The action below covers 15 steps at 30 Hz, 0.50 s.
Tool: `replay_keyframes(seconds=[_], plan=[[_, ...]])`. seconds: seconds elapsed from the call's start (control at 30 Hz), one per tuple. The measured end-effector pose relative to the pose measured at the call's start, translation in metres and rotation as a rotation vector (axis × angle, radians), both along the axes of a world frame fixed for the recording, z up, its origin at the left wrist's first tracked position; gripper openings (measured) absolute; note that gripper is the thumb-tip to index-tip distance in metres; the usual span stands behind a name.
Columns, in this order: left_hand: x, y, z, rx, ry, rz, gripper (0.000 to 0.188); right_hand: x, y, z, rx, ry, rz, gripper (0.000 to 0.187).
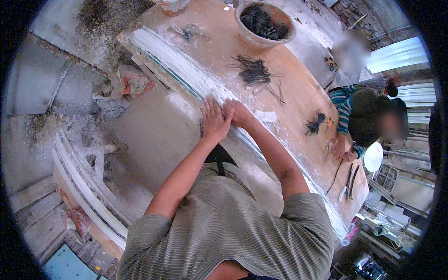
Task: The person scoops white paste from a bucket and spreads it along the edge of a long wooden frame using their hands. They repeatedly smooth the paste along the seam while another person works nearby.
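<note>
A long white plaster-coated strip (182,67) runs slantwise along the near edge of the wooden table, with a teal line down its side. My left hand (215,119) rests on it, fingers stretched out and side by side. Right against it is my right hand (239,113), its fingers curled in at the strip; what lies inside them is hidden. A lumpy white wad (217,94) shows just beyond my fingertips. Beside my right hand a small white piece (266,116) lies on the tabletop.
On the wooden table (298,88) stand a clay pot (264,44) of dark fibres and a bundle of dark wires (252,69). Across it a co-worker in a striped sleeve (344,112) bends over. White mouldings (88,186) lean at lower left; a crumpled sack (134,83) lies on the floor.
</note>
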State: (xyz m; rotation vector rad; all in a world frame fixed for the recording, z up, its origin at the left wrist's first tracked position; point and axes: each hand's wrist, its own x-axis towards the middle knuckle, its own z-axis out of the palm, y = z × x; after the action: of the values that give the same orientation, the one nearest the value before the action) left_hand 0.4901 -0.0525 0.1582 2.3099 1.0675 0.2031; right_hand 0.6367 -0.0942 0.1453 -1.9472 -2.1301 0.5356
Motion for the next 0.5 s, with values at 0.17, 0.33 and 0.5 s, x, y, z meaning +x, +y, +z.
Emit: replay_keyframes(seconds=[0.17, 0.33, 0.5], plan=[[0.010, -0.111, 0.011, -0.008, 0.011, -0.060, 0.097, 0.010, -0.113, 0.024, -0.121, -0.017, -0.066, 0.025], [0.028, -0.226, 0.009, 0.046, 0.010, -0.038, 0.098, 0.031, -0.225, 0.013, -0.094, -0.121, 0.027, 0.025], [0.043, -0.353, 0.026, 0.010, 0.091, -0.056, 0.097, 0.045, -0.359, -0.002, 0.016, -0.049, -0.011, 0.025]])
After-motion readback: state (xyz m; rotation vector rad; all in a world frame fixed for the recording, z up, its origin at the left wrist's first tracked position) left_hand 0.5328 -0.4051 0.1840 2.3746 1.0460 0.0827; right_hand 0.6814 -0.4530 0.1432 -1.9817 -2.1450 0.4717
